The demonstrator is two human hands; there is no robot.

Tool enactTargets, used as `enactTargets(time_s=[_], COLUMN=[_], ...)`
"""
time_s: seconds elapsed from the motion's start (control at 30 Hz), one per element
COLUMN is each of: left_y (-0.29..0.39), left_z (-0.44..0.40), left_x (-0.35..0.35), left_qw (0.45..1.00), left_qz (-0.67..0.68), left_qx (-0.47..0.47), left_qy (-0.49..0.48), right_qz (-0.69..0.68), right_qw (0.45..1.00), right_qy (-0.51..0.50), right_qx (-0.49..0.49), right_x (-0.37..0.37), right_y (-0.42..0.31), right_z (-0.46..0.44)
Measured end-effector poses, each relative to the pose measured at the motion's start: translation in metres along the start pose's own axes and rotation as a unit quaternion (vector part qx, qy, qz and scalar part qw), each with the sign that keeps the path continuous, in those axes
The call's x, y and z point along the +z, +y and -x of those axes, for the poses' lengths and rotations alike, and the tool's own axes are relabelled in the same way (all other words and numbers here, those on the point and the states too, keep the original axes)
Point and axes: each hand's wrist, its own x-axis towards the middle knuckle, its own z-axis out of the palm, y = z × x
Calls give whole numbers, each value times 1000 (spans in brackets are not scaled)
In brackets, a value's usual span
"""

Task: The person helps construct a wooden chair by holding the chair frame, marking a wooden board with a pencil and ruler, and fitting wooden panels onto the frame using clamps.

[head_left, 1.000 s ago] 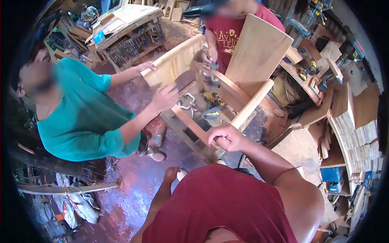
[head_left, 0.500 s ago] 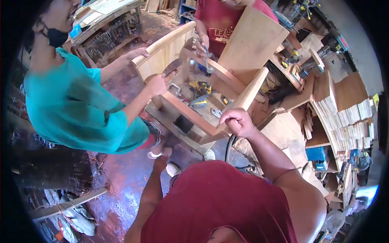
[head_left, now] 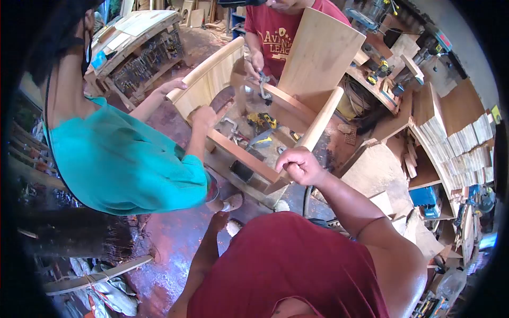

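Observation:
A light wooden furniture frame (head_left: 319, 125) stands in front of me, with curved-top end panels joined by reddish rails. My right hand (head_left: 301, 166) has its fingers curled over the near end of the right end panel. Low beside my body hangs my left hand (head_left: 218, 220), near a foot; its fingers are too small to make out. A co-worker in a teal shirt has both hands on the left end panel (head_left: 204, 79). Opposite me, a co-worker in a red shirt holds a metal clamp (head_left: 264, 87) beside the far rail.
Inside the frame's outline lie a yellow-black power drill (head_left: 262, 121) and other tools on a low surface. A wide board (head_left: 318, 50) stands upright at the far side. Stacked boards (head_left: 450, 127) and a blue case (head_left: 424, 197) are on the right. A workbench (head_left: 138, 29) stands back left.
The view has shifted a little. The teal-shirted co-worker leans further forward, hands still on the panel. My right hand stays at the frame's near end.

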Motion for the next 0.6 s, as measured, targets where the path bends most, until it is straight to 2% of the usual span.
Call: enactTargets(time_s=[0.03,0.1,0.17,0.23,0.3,0.33,0.4,0.53,0.6], left_y=[2,24,33,50,85,104,132,137,138], left_z=[2,11,10,15,25,31,41,52,67], left_x=[6,15,22,31,39,44,56,80,91], left_qw=[999,999,988,989,983,983,998,990,985], left_qz=[41,29,133,129,180,182,47,129,148], left_qx=[17,7,75,67,10,9,-19,7,60], left_qy=[-1,26,-30,-12,-37,-29,37,58,73], right_qz=[-5,2,-21,-39,-43,-50,-66,-104,-111], right_qw=[1000,998,997,994,992,990,987,977,975], right_qy=[1,-6,-11,1,-1,-10,-33,-51,-72], right_qx=[-4,-69,-73,-106,-119,-129,-142,-177,-180], right_x=[-2,-4,-4,-3,-8,-11,-15,-21,-24], right_y=[2,7,13,14,8,7,9,15,19], right_z=[0,-1,2,1,-1,-1,-1,-1,-1])
